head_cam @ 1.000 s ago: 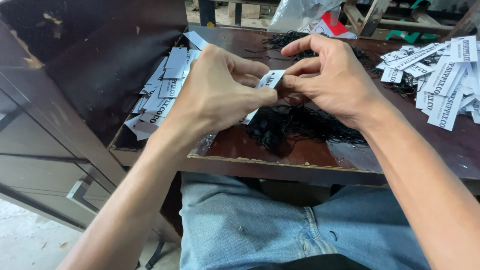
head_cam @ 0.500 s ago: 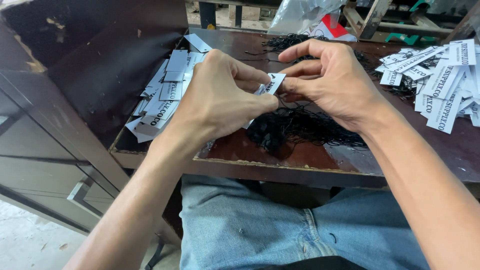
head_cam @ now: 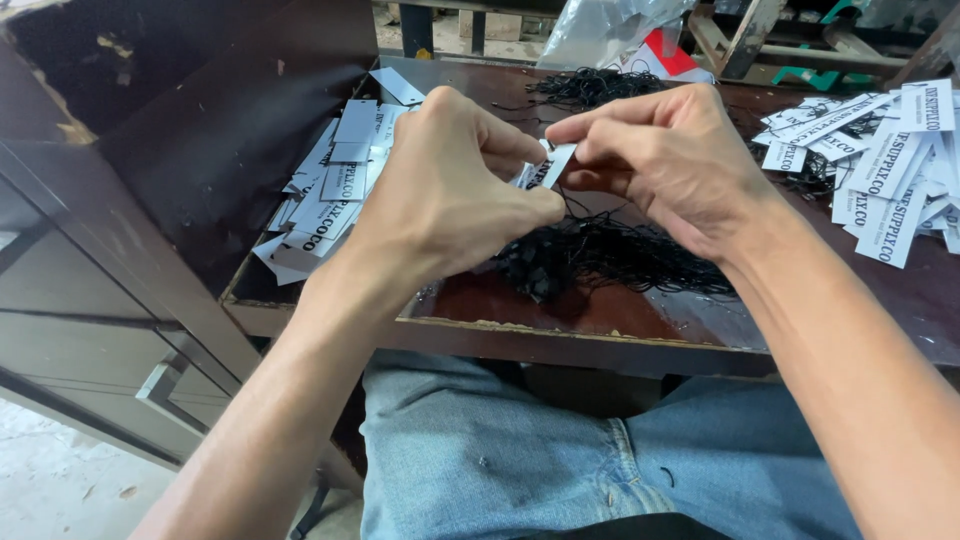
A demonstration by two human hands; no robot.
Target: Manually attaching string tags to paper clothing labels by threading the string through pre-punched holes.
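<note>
Where the dark wooden table spans the scene, a person sits at its near edge, jeans visible below. On its left side lies a heap of white tags; a second tag pile lies at the right. A tangle of black strings lies at the centre, with more strings at the far side beside a clear plastic bag. Above the centre tangle, the left hand and right hand meet. Both sets of fingers are pinched together on one white tag, held between the hands, off the table.
</note>
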